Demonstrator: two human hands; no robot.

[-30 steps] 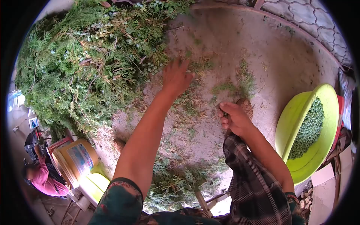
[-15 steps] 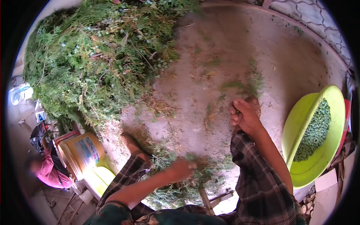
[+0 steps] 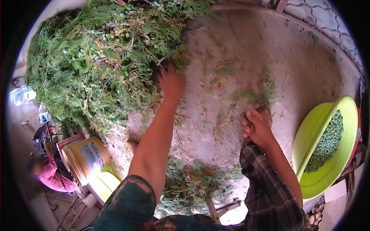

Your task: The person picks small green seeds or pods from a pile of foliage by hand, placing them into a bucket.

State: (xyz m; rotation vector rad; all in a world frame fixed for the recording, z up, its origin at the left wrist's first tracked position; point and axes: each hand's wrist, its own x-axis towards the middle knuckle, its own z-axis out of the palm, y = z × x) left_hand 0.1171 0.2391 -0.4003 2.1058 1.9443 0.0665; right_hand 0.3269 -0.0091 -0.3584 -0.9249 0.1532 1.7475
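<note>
My left hand (image 3: 172,82) reaches out to the right edge of a big pile of green cedar-like branches (image 3: 96,73) with bluish berries. Its fingers are stretched and apart at the foliage, and their tips are partly lost among the sprigs. My right hand (image 3: 257,127) is closed above my right knee, near my foot. Something small and dark green seems to show between its fingers, but I cannot make it out. On the right, a tilted yellow-green basin (image 3: 314,134) holds many small green berries (image 3: 327,142).
Loose sprigs (image 3: 266,84) litter the concrete floor (image 3: 231,50). More cut branches (image 3: 189,184) lie between my legs. At left stand a yellow bucket (image 3: 90,154) and another person in a pink top (image 3: 56,175). Cardboard (image 3: 341,196) lies at lower right.
My left hand has moved from above the branches between my legs forward to the big pile, its fingers now stretched out. My right hand stays closed in nearly the same place.
</note>
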